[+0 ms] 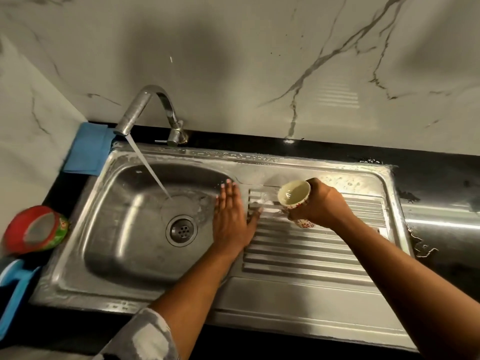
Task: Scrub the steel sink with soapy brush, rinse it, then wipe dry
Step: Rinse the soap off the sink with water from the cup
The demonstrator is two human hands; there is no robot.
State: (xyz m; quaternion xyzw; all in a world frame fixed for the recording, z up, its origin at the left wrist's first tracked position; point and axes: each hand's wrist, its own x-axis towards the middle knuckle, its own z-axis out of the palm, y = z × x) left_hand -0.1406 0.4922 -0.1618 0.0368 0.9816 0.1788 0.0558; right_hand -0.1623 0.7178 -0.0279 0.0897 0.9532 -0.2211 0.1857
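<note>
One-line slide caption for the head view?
Tap runs into steel sink; right hand tilts cup over drainboard, left hand flat at basin edge.

A blue plastic item (18, 294) is cut off at the left edge; the right hand (324, 203) hides the cup's (294, 194) side.

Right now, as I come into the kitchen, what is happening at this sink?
A person is rinsing the steel sink. The right hand holds a cup tipped on its side over the ribbed drainboard. The left hand lies flat, fingers straight, on the edge between basin and drainboard. The tap runs into the basin. A blue cloth lies at the back left corner, untouched, so the wiping is not yet done.
</note>
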